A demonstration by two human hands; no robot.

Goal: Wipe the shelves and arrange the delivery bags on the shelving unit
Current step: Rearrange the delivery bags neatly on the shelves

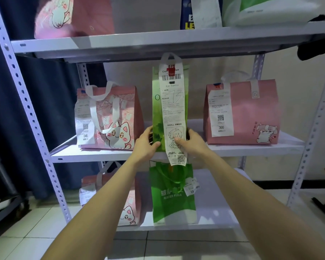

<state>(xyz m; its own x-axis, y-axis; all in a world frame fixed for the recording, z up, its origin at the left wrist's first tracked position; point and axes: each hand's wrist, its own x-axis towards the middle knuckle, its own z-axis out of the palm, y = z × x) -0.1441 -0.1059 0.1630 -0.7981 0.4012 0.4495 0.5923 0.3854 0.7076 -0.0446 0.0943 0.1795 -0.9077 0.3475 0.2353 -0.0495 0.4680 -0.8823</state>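
You are gripping a tall green bag (158, 109) at its base with both hands, left hand (145, 142) and right hand (190, 142), fingers wrapped around its sides, standing it upright on the middle shelf (101, 153). A long receipt (174, 109) is hanging down its front, past the shelf edge. Pink cat bags are flanking it, one left (109, 117) and one right (242, 111), both apart from it.

Middle shelf (233, 150): your tall green bag (158, 109) stands at the front edge, its handle nearly touching the upper shelf (120, 44), so no passing over it. Open gaps lie either side, bounded by the pink cat bag (111, 117) toward the left edge and the pink bag (251, 113) toward the right.
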